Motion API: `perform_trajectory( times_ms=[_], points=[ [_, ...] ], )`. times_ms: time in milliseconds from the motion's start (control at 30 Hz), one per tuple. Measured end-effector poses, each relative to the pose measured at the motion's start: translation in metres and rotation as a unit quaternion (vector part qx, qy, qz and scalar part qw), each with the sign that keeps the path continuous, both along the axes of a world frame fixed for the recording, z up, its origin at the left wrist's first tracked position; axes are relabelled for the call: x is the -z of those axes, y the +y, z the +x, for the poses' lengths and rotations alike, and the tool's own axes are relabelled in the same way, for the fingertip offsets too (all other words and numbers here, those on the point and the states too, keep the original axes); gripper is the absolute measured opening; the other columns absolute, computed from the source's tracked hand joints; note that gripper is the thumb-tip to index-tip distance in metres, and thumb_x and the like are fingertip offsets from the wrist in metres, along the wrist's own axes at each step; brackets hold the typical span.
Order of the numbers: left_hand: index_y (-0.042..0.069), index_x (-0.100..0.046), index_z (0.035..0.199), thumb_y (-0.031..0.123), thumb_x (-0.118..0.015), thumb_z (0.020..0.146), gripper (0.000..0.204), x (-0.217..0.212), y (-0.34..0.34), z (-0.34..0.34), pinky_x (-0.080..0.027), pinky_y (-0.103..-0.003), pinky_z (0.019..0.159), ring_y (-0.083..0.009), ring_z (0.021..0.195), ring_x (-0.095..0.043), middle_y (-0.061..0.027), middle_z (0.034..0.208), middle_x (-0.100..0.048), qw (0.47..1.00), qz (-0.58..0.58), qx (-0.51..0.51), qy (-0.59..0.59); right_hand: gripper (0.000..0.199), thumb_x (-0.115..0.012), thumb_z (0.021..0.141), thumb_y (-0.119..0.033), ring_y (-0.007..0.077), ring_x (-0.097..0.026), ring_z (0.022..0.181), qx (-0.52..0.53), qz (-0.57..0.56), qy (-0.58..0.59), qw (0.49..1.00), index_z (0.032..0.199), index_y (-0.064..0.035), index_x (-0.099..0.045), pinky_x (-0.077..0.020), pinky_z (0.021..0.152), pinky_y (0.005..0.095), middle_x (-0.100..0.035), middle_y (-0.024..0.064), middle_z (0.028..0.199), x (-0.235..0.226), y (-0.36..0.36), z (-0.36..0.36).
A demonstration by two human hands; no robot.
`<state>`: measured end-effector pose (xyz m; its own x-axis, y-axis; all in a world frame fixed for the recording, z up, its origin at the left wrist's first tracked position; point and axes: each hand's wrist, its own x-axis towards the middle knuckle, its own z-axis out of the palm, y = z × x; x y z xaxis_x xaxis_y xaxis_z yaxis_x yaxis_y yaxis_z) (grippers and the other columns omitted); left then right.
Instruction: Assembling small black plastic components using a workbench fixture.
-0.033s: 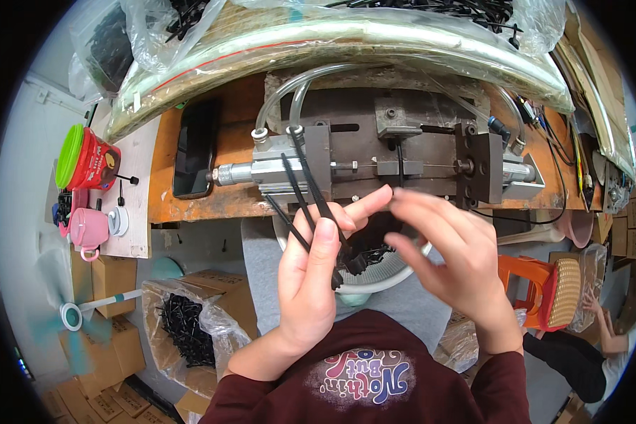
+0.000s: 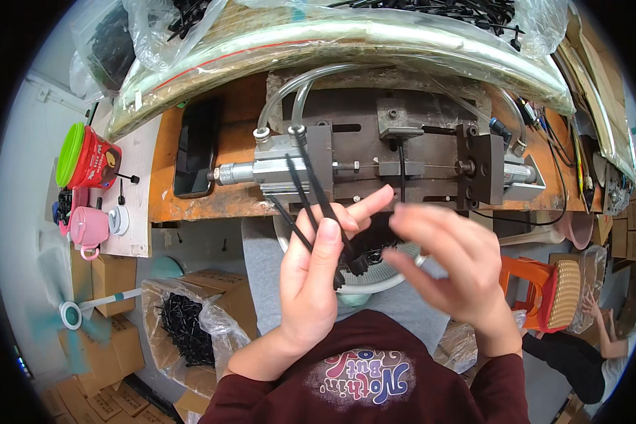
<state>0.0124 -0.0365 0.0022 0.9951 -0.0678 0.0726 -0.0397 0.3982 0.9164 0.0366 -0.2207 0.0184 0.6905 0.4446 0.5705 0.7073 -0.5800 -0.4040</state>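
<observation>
Several long black plastic strips with thick ends (image 2: 321, 187), like cable ties, fan out from my left hand (image 2: 309, 279). Its thumb and fingers are closed on them, while the index finger stretches toward the metal fixture (image 2: 360, 187). Another black strip (image 2: 402, 159) lies across the fixture's middle block, its near end close to my right hand (image 2: 454, 260). That hand is blurred at the fingertips, thumb and fingers apart with nothing visible between them. Below the hands, a pale basket (image 2: 385, 283) on my lap holds more black pieces, partly hidden.
A dark phone (image 2: 194, 152) lies left on the wooden bench. Air tubes (image 2: 279, 95) rise from the fixture's cylinder. At lower left stands a lined box of black pieces (image 2: 185, 328) near a fan (image 2: 71, 316). An orange stool (image 2: 537, 293) and another person's arm (image 2: 604, 325) are at right.
My right hand has moved very slightly down and its fingertips have drawn a little away from the left index finger. The left hand still holds the strips.
</observation>
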Motion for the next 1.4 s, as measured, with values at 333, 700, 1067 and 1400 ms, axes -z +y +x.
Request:
perform_trajectory(
  times_ms=[333,700,1067,1400],
  points=[
    [0.004,-0.049,0.114,0.028,-0.033,0.113,0.029,0.005,-0.024,-0.001,-0.050,-0.047,0.106,-0.0375,0.123,-0.062,-0.0327,0.132,-0.060,0.983,-0.081,0.113,0.117,0.037,-0.073,0.065,-0.004,0.0197,-0.069,0.074,-0.073,0.028,-0.028,0.997,0.101,0.0052,-0.072,-0.0574,0.061,0.0290,-0.069,0.0122,0.096,0.006,0.003,-0.014],
    [0.003,-0.045,0.123,0.025,-0.032,0.113,0.027,0.013,-0.026,0.001,-0.051,-0.039,0.103,-0.0328,0.122,-0.063,-0.0305,0.137,-0.057,0.986,-0.098,0.108,0.083,0.034,-0.080,0.069,0.000,0.0245,-0.069,0.090,-0.075,0.024,0.049,0.996,0.102,0.0022,-0.073,-0.0556,0.071,0.0359,-0.068,0.0143,0.109,0.000,-0.008,-0.019],
    [0.003,-0.047,0.121,0.020,-0.033,0.113,0.024,0.011,0.000,-0.003,-0.037,-0.017,0.047,-0.0040,0.051,-0.045,-0.0220,0.107,-0.070,0.998,0.040,0.046,-0.019,0.030,-0.077,0.077,0.001,0.0347,-0.070,0.099,0.015,-0.041,0.065,0.997,0.102,0.0041,-0.062,-0.0577,0.081,0.0392,-0.063,0.0239,0.132,0.010,-0.012,0.000],
    [-0.004,-0.064,0.111,0.018,-0.047,0.110,0.028,0.003,0.010,-0.004,-0.032,-0.018,0.050,-0.0002,0.056,-0.041,-0.0090,0.115,-0.062,0.999,-0.004,0.038,0.002,0.026,-0.077,0.078,-0.005,0.0181,-0.062,0.060,0.075,-0.204,0.051,0.975,0.099,-0.0037,-0.062,-0.0510,0.059,0.0306,-0.065,0.0125,0.136,-0.005,0.000,0.010]
  ],
)
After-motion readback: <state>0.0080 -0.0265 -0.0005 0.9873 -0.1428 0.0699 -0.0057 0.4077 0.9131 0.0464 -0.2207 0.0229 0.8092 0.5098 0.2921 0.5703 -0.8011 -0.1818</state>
